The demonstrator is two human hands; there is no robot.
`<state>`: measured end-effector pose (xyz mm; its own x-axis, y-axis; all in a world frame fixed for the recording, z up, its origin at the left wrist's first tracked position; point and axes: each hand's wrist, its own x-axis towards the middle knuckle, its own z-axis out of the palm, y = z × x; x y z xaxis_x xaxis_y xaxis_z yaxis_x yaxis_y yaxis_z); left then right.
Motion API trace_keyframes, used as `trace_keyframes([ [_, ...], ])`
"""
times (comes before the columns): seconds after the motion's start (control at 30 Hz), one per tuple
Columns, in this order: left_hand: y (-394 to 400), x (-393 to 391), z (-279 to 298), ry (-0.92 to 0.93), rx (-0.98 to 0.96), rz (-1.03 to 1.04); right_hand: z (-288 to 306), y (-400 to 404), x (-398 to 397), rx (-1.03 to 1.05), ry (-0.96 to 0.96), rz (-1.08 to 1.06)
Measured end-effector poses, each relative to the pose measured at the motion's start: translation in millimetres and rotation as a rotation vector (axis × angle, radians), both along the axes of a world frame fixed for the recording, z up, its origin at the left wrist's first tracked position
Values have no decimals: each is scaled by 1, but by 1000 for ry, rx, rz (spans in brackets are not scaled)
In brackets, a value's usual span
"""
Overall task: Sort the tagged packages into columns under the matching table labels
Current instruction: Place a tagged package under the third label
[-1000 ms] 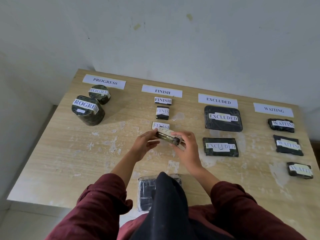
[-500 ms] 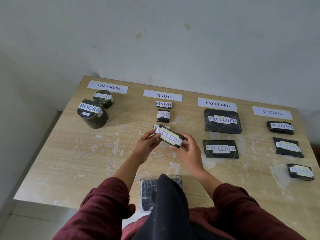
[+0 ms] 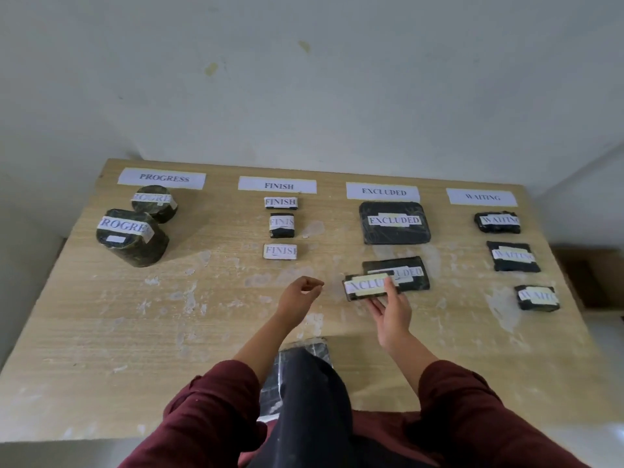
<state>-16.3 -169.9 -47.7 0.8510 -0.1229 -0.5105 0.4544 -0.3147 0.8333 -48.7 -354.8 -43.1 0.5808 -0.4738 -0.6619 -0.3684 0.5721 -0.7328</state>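
The left hand (image 3: 300, 295) has let go, its fingers loosely curled and empty; the right hand (image 3: 391, 310) is carrying the EXCLUDED package (image 3: 366, 286), seemingly pinched, toward its bench (image 3: 101, 332) column.

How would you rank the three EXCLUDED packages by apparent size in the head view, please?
1. The EXCLUDED package nearest the table label, clearly largest.
2. The middle EXCLUDED package, partly covered.
3. The EXCLUDED package in the right hand, smallest, though it is nearer the camera than the other two, so the gap may be greater.
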Motion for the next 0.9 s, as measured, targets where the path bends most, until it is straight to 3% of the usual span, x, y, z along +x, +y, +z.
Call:
trace_keyframes([
  [0.2,-63,2,-14,-219,294,-396,-16,-64,-46,-73,117,-216],
  [0.33,-92,8,-19,-371,459,-611,-28,-86,-63,-67,149,-193],
  [0.5,-115,22,-29,-435,637,-761,-40,-96,-71,-99,197,-126],
  [0.67,-127,26,-35,-480,686,-776,-38,-103,-68,-142,161,-70],
  [0.73,-131,27,-36,-502,692,-758,-37,-103,-67,-338,216,20],
  [0.83,-133,26,-35,-513,671,-718,-34,-100,-73,-806,340,176],
  [0.9,-130,23,-34,-509,633,-675,-32,-96,-77,-1109,320,353],
])
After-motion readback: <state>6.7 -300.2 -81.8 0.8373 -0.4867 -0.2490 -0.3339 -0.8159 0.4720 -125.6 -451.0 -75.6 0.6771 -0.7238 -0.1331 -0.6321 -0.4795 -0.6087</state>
